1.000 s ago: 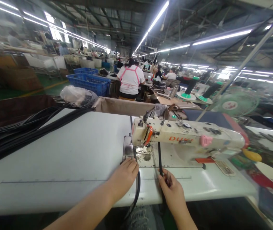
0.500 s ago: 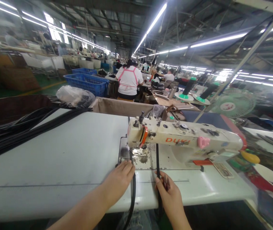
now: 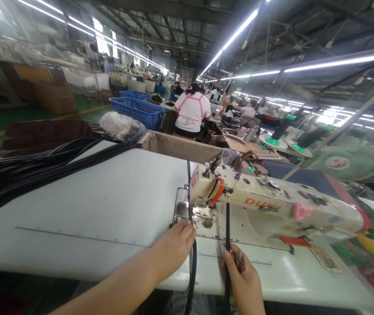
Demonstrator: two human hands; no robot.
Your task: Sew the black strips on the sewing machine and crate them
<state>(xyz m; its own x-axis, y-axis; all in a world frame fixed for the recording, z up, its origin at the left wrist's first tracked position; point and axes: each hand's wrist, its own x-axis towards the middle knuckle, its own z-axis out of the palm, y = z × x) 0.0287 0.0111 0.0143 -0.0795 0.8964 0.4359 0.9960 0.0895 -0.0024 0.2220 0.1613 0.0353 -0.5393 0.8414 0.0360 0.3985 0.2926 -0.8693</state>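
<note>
Orange letters on the arm of the sewing machine [image 3: 272, 201] read "DUKI", though the last letter is not sharp. The left hand [image 3: 173, 245] lies flat on the white table [image 3: 91, 210] just in front of the needle. Its fingers are stretched out, and the fingertips touch a black strap [image 3: 193, 262] that runs from the needle over the table's near edge. The right hand [image 3: 244, 275] is curled, with thumb and fingers pinching a second strap [image 3: 228, 225]. That strap passes under the machine's arm and drops over the same edge. To the left, the tabletop stretches wide between the hands and a pile of black straps [image 3: 26, 170] at its far left edge.
</note>
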